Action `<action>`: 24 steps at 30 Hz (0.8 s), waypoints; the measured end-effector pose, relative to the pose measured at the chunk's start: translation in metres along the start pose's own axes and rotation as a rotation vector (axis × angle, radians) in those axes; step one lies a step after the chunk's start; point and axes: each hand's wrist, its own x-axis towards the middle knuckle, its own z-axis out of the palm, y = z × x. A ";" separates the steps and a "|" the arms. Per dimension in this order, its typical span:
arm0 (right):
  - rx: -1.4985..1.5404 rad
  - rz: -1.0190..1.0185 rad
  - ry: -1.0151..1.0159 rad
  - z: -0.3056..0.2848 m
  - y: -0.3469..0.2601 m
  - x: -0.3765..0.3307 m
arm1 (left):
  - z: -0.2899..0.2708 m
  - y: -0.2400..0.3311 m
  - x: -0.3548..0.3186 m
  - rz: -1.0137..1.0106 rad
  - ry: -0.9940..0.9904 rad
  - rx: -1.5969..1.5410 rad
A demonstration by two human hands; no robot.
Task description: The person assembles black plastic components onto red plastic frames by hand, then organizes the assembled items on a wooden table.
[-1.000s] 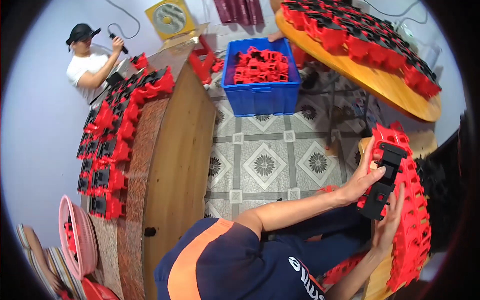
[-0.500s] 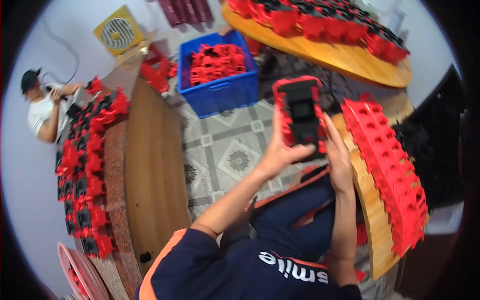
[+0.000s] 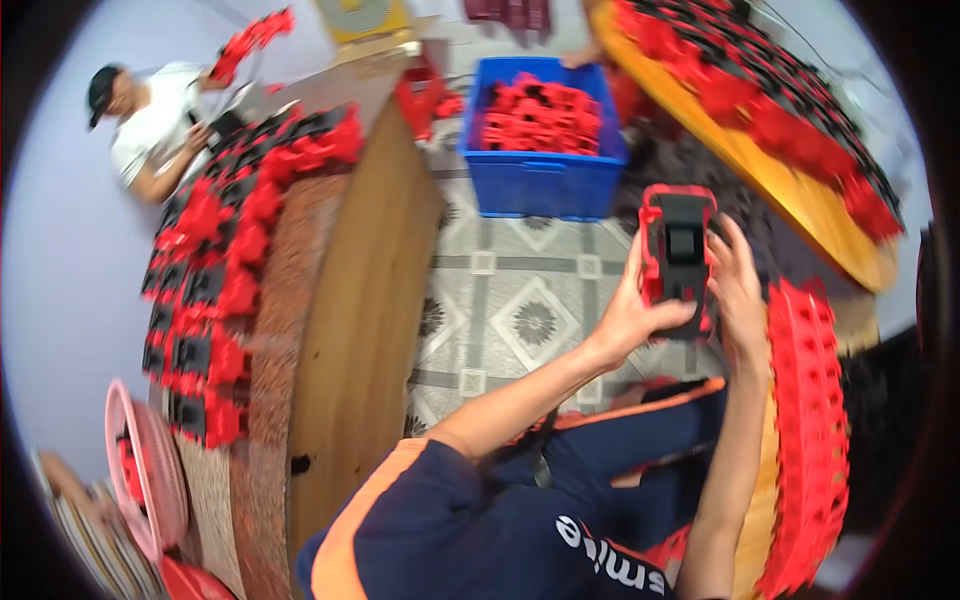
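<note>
— What is sitting around you, and where?

— A blue plastic crate (image 3: 541, 160) is standing on the patterned tile floor (image 3: 520, 300) ahead of me, filled with red plastic parts (image 3: 540, 112). To my left a wooden table (image 3: 350, 330) is carrying a long heap of red and black housings (image 3: 215, 270), and another person in a white shirt (image 3: 150, 125) is sitting at its far end. A yellow table (image 3: 800, 200) is curving along my right, loaded with more red and black pieces (image 3: 790, 120). A pink basin (image 3: 150, 480) is leaning at lower left. I am not making out any label or sign.

— And your hands?

— I am holding up a red and black plastic housing (image 3: 680, 255) in front of me, above the floor and just before the crate. My left hand (image 3: 635, 320) is gripping its lower left edge, fingers (image 3: 670, 315) curled underneath it. My right hand (image 3: 735, 280) is clasping its right side, fingers bent against the edge. Just beside my right forearm, a stacked row of red casings (image 3: 810, 440) is standing on edge.
</note>
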 end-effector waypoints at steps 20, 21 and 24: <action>0.029 0.613 0.348 -0.014 0.058 -0.178 | -0.407 0.235 0.266 0.299 2.002 0.193; -0.018 0.575 0.360 -0.015 0.054 -0.183 | -0.367 0.194 0.291 0.219 1.939 0.209; -0.080 0.628 0.407 -0.009 0.036 -0.186 | -0.327 0.169 0.262 0.296 1.755 0.313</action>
